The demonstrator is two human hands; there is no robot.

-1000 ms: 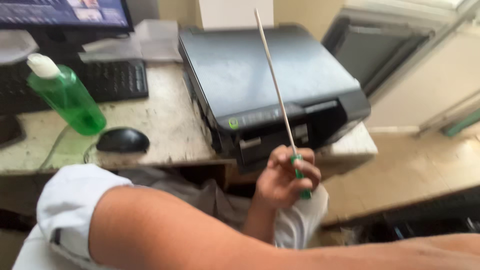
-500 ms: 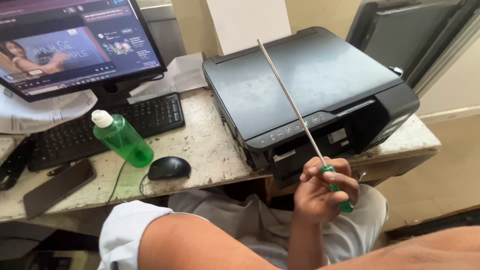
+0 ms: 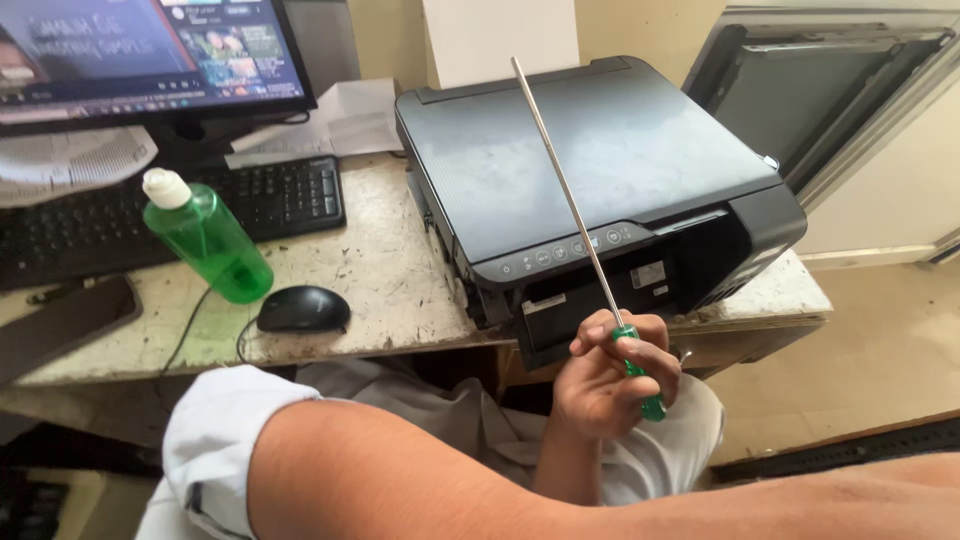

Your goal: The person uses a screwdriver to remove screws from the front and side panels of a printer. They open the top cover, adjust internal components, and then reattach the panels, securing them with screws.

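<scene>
Over the last second the view had swung back and leftward, bringing more of the monitor [image 3: 150,50] and keyboard [image 3: 150,215] into sight, while the right hand [image 3: 612,385] had kept low in front of the printer [image 3: 620,160] with its tool still raised. Far to the left of the printer a dark phone [image 3: 65,322] lay on the counter [image 3: 390,270]. Nearer the printer stood a green bottle [image 3: 212,245] with a white cap, and a black mouse [image 3: 303,309] lay just left of the printer's front corner. The long screwdriver [image 3: 570,200] slanted up across the printer's front panel and closed lid, its tip over the back edge. The right hand's grip was clenched around the green handle, just below the printer's front. The left arm [image 3: 400,480] crossed the bottom of the view, its hand out of sight. With so long a shaft, a firm hold on the handle and small wrist movements would probably serve best, keeping the tip off the lid.
</scene>
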